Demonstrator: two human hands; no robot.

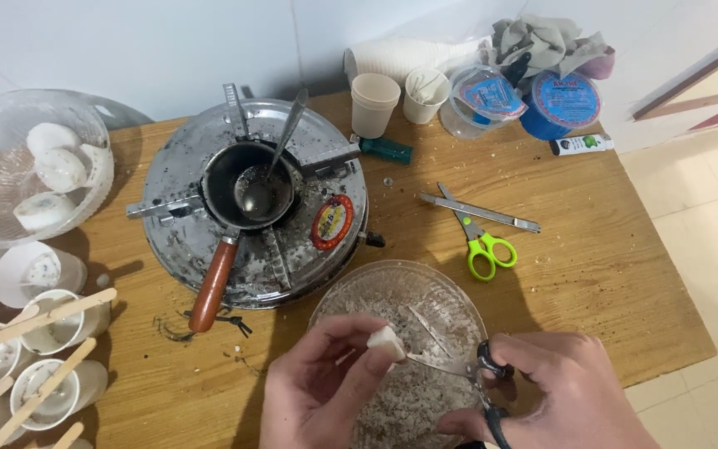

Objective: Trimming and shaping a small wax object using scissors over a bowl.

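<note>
White wall and pale floor tiles framed a wooden table (592, 274), crumb-strewn and crowded, when I looked down through the head camera. My left hand (317, 387) was pinched shut on a small white chunk (384, 341), thumb and fingers gripping it just above a clear glass bowl (459, 303) dusted with pale shavings. My right hand (563, 391) was closed through the loops of black-handled scissors (459, 366), whose blade tips reached to the chunk's lower edge; whether the blades were parted or together I could not tell.

I judged the step in hand to be trimming the chunk over the bowl, so that shavings dropped inside. The next snip, as I read it, called for a steady hold on the chunk, fingertips kept back from the blade tips, and both hands staying above the bowl.

Behind the bowl stood a round metal stove (251, 208) carrying a small dark pot (247, 187) with a reddish-brown handle and a spoon (272, 170) resting in it. Green-handled scissors (479, 241) lay to the right of the stove. Along the left edge were paper cups with wooden sticks (51, 333) laid across them, and a larger clear bowl (10, 141) holding white lumps.
</note>
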